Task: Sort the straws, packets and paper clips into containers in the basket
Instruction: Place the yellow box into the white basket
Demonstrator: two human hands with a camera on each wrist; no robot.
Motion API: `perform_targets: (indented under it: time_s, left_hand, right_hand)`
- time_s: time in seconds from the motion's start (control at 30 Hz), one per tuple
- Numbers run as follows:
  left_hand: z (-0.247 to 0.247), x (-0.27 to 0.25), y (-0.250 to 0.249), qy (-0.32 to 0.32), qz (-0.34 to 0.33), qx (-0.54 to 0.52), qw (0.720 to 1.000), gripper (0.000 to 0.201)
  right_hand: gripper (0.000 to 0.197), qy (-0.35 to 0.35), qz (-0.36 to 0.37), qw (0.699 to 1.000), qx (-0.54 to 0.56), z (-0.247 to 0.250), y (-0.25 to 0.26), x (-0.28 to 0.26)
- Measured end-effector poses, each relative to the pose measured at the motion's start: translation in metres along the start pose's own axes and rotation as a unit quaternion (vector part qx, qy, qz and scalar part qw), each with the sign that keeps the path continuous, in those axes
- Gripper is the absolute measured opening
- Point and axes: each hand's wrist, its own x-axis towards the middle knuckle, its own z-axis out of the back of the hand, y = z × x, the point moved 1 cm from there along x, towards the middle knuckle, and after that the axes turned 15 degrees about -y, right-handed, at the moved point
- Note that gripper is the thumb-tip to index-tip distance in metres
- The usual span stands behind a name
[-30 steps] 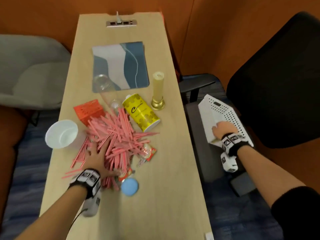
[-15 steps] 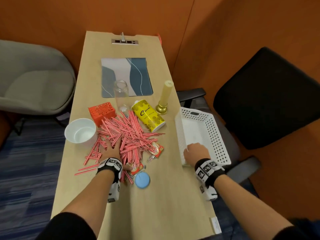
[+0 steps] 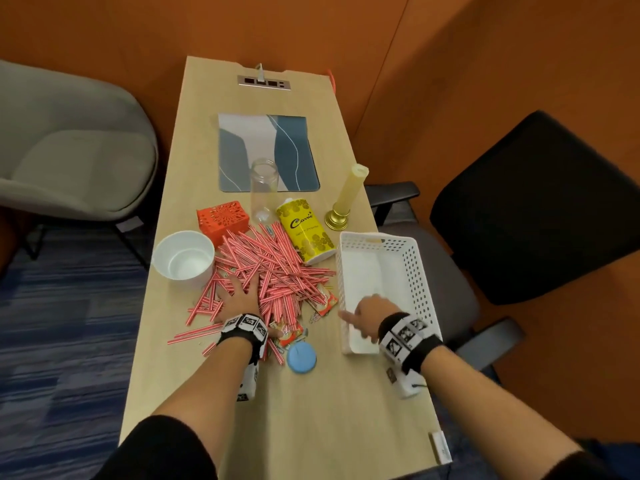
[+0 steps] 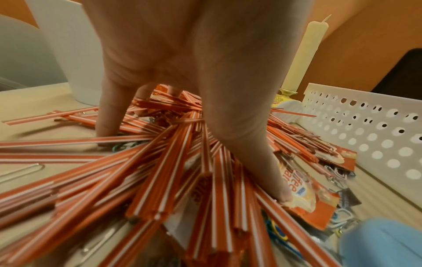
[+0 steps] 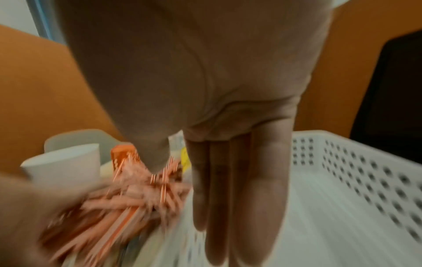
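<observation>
A heap of red-and-white straws (image 3: 277, 268) lies mid-table, with orange packets (image 3: 325, 302) and paper clips (image 3: 314, 318) at its near edge. My left hand (image 3: 239, 292) presses flat on the heap, fingers spread; its thumb (image 4: 251, 153) rests on a packet (image 4: 303, 196). The white perforated basket (image 3: 415, 268) stands empty on the table's right edge. My right hand (image 3: 365, 317) hovers over its near left corner, fingers (image 5: 239, 198) straight above the basket floor (image 5: 342, 189), holding nothing I can see. That view is blurred.
A white cup (image 3: 183, 259), an orange lattice box (image 3: 223, 220), a clear glass jar (image 3: 264, 188) and a tipped yellow can (image 3: 306, 230) ring the heap. A candle (image 3: 348, 195) stands behind the basket. A blue lid (image 3: 301, 356) lies near my left wrist. A black chair (image 3: 536, 209) stands right.
The basket has come from the chair at the right onto the table beside the straws, and my right hand came with it. My left hand stayed pressed on the heap.
</observation>
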Motion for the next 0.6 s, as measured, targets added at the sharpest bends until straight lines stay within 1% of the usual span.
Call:
perform_targets:
  time_s: [0.03, 0.07, 0.1, 0.17, 0.2, 0.23, 0.3, 0.37, 0.43, 0.5, 0.53, 0.57, 0.6]
  left_hand:
    - [0.001, 0.0, -0.001, 0.002, 0.007, -0.005, 1.0, 0.158]
    - [0.0, 0.0, -0.001, 0.003, 0.014, -0.008, 1.0, 0.158]
    - [0.0, 0.001, -0.002, 0.003, 0.02, -0.008, 1.0, 0.156]
    - [0.0, 0.002, -0.003, 0.004, 0.024, -0.004, 1.0, 0.153]
    - [0.0, 0.002, -0.003, 0.009, 0.024, -0.001, 1.0, 0.154]
    - [0.0, 0.002, -0.003, 0.016, 0.024, -0.001, 1.0, 0.157]
    - [-0.002, 0.004, -0.003, 0.022, 0.02, -0.001, 1.0, 0.159]
    - [-0.004, 0.007, -0.003, 0.022, 0.016, 0.002, 1.0, 0.16]
    - [-0.006, 0.008, -0.003, 0.014, 0.012, 0.004, 1.0, 0.156]
    - [-0.007, 0.008, -0.001, 0.007, 0.011, 0.006, 1.0, 0.149]
    - [-0.008, 0.007, 0.0, 0.008, 0.009, 0.008, 1.0, 0.147]
    - [-0.008, 0.007, 0.001, 0.011, 0.008, 0.012, 1.0, 0.146]
    - [-0.01, 0.007, 0.001, 0.014, 0.005, 0.016, 1.0, 0.147]
  right_hand:
    - [0.067, -0.018, -0.001, 1.0, 0.005, 0.019, 0.001, 0.008]
    - [0.063, -0.051, 0.0, 0.999, 0.014, 0.039, 0.005, 0.018]
    - [0.058, -0.092, 0.004, 0.995, 0.027, 0.058, 0.009, 0.031]
    - [0.04, -0.164, 0.026, 0.984, 0.061, 0.084, 0.024, 0.064]
    - [0.033, -0.181, 0.035, 0.98, 0.08, 0.088, 0.035, 0.083]
    - [0.03, -0.183, 0.038, 0.978, 0.097, 0.089, 0.046, 0.101]
    - [0.041, -0.171, 0.036, 0.98, 0.1, 0.086, 0.069, 0.136]
    - [0.057, -0.158, 0.019, 0.985, 0.072, 0.081, 0.087, 0.166]
    - [0.07, -0.132, 0.003, 0.99, 0.038, 0.074, 0.096, 0.188]
    - [0.084, -0.091, 0.01, 0.995, -0.026, 0.065, 0.1, 0.2]
    - [0.093, -0.081, 0.005, 0.995, -0.051, 0.061, 0.099, 0.204]
    - [0.099, -0.075, -0.008, 0.995, -0.059, 0.059, 0.097, 0.208]
    - [0.099, -0.068, -0.021, 0.996, -0.048, 0.057, 0.095, 0.21]
